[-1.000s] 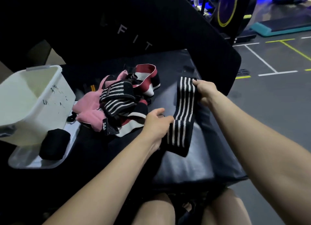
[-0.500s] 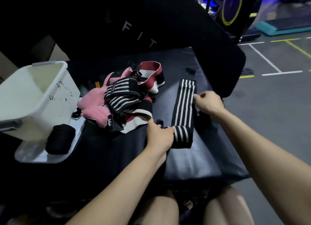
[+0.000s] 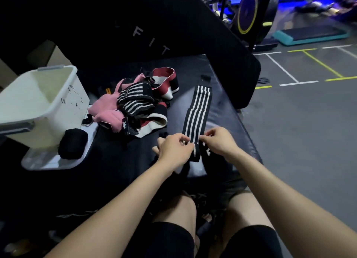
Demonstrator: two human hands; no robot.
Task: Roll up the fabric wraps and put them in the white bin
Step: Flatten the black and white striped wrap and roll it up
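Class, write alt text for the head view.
Both hands, left hand and right hand, pinch the near end of a striped wrap laid flat on a black mat. A white bin stands left, beside a wrap pile.

Single head-worn wide-angle view, looking forward and down, close over padded black bench (image 3: 222, 122); far gym floor probably blurred.

On the bench pad (image 3: 108, 167) before me, a wrap (image 3: 197, 113) lies stretched lengthwise toward the far edge, near the right edge. My left hand (image 3: 173, 151) and right hand (image 3: 220, 141) meet at its near end. The wrap pile (image 3: 135, 105) sits left of it; further left, the bin (image 3: 44, 103) stands on its lid (image 3: 48, 161), a rolled wrap (image 3: 72, 145) just before it.
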